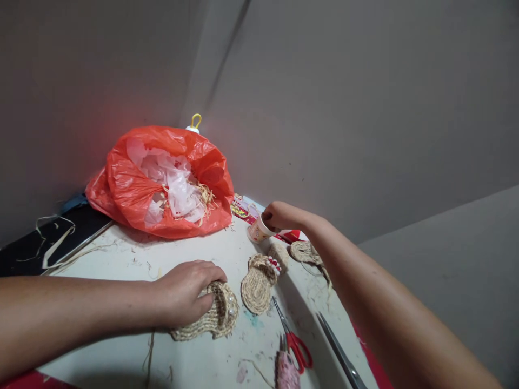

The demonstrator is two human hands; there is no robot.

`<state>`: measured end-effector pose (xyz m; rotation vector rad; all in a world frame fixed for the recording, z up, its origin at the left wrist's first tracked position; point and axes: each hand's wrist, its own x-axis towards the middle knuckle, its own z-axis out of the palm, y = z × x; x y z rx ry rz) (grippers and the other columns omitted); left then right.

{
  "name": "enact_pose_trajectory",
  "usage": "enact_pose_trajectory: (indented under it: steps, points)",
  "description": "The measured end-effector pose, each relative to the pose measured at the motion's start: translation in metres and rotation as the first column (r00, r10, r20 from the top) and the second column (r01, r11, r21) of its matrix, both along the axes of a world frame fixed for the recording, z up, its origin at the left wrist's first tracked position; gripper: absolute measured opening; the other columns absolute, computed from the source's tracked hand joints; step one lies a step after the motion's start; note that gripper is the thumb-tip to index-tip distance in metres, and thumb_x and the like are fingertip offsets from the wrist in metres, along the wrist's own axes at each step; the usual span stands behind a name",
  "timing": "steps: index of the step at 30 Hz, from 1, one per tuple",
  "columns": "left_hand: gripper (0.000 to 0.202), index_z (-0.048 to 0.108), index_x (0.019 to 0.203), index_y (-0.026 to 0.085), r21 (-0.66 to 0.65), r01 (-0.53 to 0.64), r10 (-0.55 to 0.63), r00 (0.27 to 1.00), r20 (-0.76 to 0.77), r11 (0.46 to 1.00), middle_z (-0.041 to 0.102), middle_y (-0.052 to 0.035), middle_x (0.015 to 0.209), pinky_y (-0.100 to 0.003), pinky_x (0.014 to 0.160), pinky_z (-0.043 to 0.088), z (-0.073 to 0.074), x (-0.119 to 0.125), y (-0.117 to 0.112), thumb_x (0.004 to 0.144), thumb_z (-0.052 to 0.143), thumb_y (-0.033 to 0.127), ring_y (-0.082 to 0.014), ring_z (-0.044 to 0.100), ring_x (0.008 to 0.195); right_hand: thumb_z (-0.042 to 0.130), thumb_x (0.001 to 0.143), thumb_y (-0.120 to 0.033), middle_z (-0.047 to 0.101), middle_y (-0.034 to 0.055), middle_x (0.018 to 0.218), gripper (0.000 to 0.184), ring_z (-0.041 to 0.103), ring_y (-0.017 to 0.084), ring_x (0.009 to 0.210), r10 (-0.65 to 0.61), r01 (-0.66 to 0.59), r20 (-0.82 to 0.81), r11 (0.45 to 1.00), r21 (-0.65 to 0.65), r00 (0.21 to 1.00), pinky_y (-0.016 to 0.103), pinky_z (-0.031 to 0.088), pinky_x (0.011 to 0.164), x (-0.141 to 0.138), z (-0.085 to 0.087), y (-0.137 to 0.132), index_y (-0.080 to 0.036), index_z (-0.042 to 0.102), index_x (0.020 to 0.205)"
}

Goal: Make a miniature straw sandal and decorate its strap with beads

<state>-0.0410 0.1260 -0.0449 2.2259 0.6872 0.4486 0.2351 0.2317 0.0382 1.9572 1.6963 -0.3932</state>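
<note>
My left hand (pixel 194 289) grips a woven straw slipper (pixel 221 319) lying on the white table, thumb on its strap. Clear beads sit on that strap. My right hand (pixel 278 216) dips into a tilted paper cup (pixel 258 232) at the table's far side, where the cup hides its fingers. A second straw slipper (pixel 258 289), trimmed with red and white beads (pixel 274 265), rests between my hands. Below it lie red-handled scissors (pixel 294 337).
An open red plastic bag (pixel 130 200) with white plastic and straw scraps stands at the back left. Long dark blades (pixel 338 346) and a pink-wrapped bundle (pixel 287 370) lie near the front. Another woven straw piece (pixel 304 251) is partly behind my right forearm. Grey walls enclose the corner.
</note>
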Motion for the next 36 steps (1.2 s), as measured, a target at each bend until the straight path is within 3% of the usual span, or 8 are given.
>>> enact_pose_trajectory:
  steps: [12, 18, 30, 36]
  points:
    - [0.040, 0.063, 0.110, 0.017, 0.018, 0.023, -0.022, 1.000, -0.006, 1.000, 0.068, -0.0085, 0.105, -0.038, 0.089, 0.050, -0.002, -0.001, -0.001, 0.073, 0.049, 0.010, -0.0242, 0.063, 0.098, 0.057, 0.093, -0.033, 0.065, 0.0054, 0.105, 0.025, 0.065, 0.017, 0.085, -0.092, 0.128, -0.239, 0.982, 0.140, 0.967, 0.035, 0.056, 0.072, 0.026, 0.015, -0.021, -0.015, 0.061, 0.110]
    - [0.040, 0.063, 0.110, 0.018, 0.026, 0.024, -0.024, 1.000, -0.007, 0.999, 0.068, -0.0081, 0.106, -0.037, 0.090, 0.049, -0.003, 0.000, -0.001, 0.074, 0.049, 0.011, -0.0245, 0.063, 0.099, 0.056, 0.093, -0.035, 0.065, 0.0052, 0.103, 0.026, 0.065, 0.017, 0.083, -0.142, 0.221, -0.355, 0.956, 0.193, 0.924, 0.035, 0.055, 0.072, 0.036, 0.010, -0.025, -0.014, 0.061, 0.108]
    - [0.040, 0.062, 0.112, 0.017, 0.026, 0.022, -0.021, 1.000, -0.021, 0.999, 0.068, -0.0092, 0.107, -0.038, 0.091, 0.048, -0.002, 0.000, 0.000, 0.075, 0.048, 0.011, -0.0244, 0.063, 0.100, 0.056, 0.094, -0.034, 0.065, 0.0025, 0.092, 0.022, 0.063, 0.013, 0.070, -0.146, 0.333, -0.603, 0.919, 0.211, 0.784, 0.029, 0.054, 0.062, 0.051, 0.000, -0.035, -0.014, 0.061, 0.103]
    - [0.040, 0.062, 0.111, 0.019, 0.037, 0.019, -0.018, 1.000, -0.008, 0.999, 0.069, -0.0081, 0.107, -0.038, 0.090, 0.049, -0.005, 0.000, 0.000, 0.074, 0.049, 0.011, -0.0238, 0.063, 0.099, 0.063, 0.087, -0.036, 0.059, -0.0049, 0.066, 0.025, 0.047, 0.006, 0.044, -0.087, 0.355, -0.728, 0.908, 0.223, 0.680, 0.020, 0.040, 0.043, 0.046, 0.002, -0.041, -0.015, 0.059, 0.100]
